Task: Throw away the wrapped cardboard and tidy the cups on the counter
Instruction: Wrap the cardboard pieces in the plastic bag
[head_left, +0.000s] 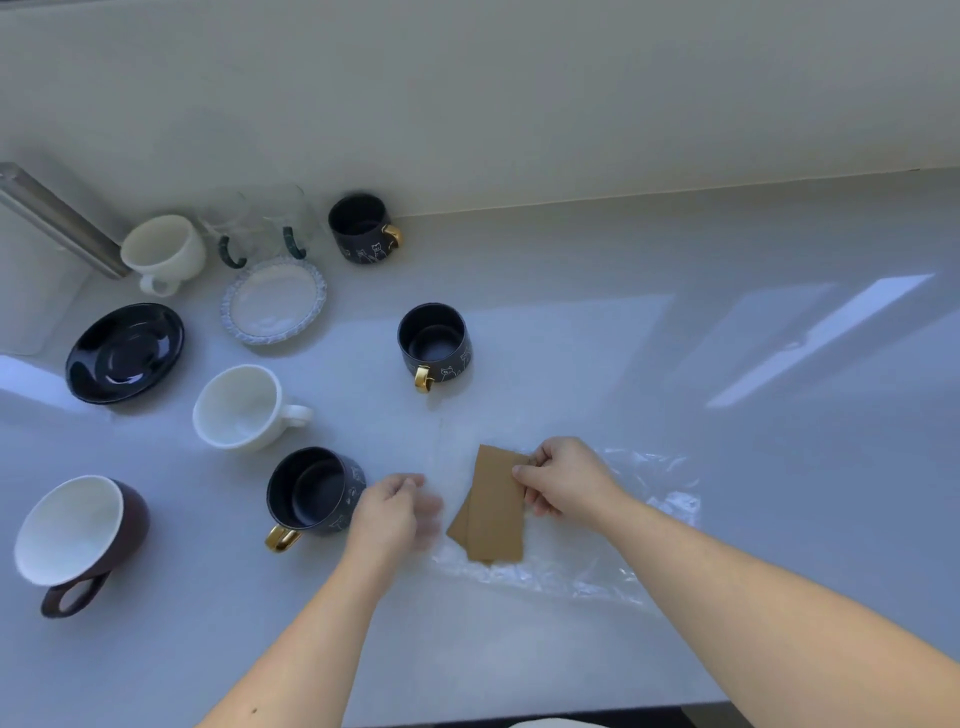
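cups lie scattered on the left of the table (675, 322), none grouped yet: brown cup (78, 535), white cups, three dark mugs, two saucers. tidying looks untouched. the left hand (392, 512) hovers by the nearest dark mug (311, 491), blurred, so its grip cannot be told. the cardboard (493, 512) is pinched at its top edge by the right hand (558, 475), over loose clear wrap (613, 545); nothing is binned yet. no bin shows. two glass cups (260, 228) at the back are hard to make out.
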